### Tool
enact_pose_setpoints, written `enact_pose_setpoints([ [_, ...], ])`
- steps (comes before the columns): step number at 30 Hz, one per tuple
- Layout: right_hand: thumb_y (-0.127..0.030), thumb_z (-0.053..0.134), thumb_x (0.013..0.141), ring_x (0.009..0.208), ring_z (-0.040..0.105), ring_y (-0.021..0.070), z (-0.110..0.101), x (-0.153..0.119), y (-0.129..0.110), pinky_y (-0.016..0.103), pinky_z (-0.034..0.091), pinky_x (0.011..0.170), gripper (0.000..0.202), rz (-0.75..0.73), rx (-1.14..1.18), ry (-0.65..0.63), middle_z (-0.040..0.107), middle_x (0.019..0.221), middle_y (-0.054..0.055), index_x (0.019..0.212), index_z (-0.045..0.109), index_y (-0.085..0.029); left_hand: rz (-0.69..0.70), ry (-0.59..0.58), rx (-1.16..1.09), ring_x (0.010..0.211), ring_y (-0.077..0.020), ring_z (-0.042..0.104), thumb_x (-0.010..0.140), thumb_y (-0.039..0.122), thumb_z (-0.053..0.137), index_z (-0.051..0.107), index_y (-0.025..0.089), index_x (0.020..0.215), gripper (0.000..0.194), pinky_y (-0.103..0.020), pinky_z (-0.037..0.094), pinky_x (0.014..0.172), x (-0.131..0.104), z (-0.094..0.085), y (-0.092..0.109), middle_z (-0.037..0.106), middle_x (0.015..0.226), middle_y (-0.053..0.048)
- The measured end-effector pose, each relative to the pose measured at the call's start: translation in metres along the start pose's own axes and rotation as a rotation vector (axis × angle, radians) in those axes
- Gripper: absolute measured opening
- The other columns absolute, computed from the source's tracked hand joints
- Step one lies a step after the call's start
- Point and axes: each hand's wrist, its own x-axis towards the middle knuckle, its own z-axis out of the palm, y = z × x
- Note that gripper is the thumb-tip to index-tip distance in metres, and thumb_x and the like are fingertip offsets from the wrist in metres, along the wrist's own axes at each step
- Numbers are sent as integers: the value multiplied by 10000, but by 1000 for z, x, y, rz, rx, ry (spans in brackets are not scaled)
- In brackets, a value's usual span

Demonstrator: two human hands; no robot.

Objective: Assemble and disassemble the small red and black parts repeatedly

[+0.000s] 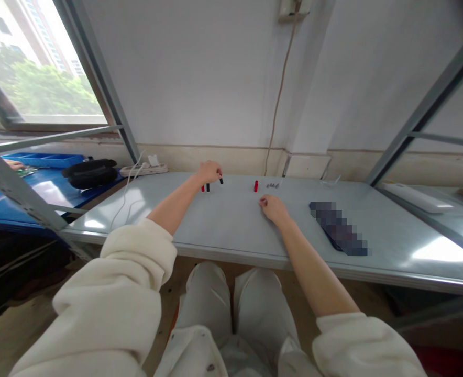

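My left hand (pixel 210 171) reaches to the back of the grey table, its fingers pinched on a small black cylinder (pixel 221 181). Just below that hand stand a small red piece (pixel 202 188) and another black cylinder (pixel 208 187), partly covered by the hand. My right hand (pixel 274 208) rests low over the table with fingers curled together; what they hold, if anything, is too small to make out. Beyond its fingertips are a red cylinder (pixel 256 186) and several tiny grey pieces (pixel 273 185) in a row.
A blurred-out dark flat object (pixel 338 229) lies right of my right arm. A power strip (pixel 144 169) with white cables sits at the back left. Grey metal posts (pixel 98 73) frame the table (pixel 231 225). At far left, another person's hand (pixel 14 165) is near a blue tray (pixel 43 159) and a black case (pixel 90 173).
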Motion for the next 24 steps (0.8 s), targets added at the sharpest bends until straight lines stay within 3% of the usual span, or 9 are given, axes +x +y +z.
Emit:
enact_pose_setpoints([
  [11,-213,473,832,926,587,192,-4,-4,-5,269,417,768,234,3,-47,-16,648,972,120,1013,608,-152,-8,-119,229,1051,-253,492,722,216,583,678,187,833,148,-422,332,914,-7,1,-9,620,1019,-85],
  [18,-223,463,837,935,590,201,-3,-2,-4,275,419,770,247,4,-69,-25,649,981,123,1032,599,-157,-26,-209,278,1052,-262,498,700,217,609,687,187,799,130,-416,353,902,-14,-2,-9,633,1017,-97],
  [24,-229,462,837,939,590,198,-3,-2,-4,273,418,774,246,5,-78,-26,649,988,113,1029,601,-164,-23,-218,273,1045,-260,503,709,188,584,683,183,797,132,-424,357,896,-17,-1,-7,641,1001,-103],
])
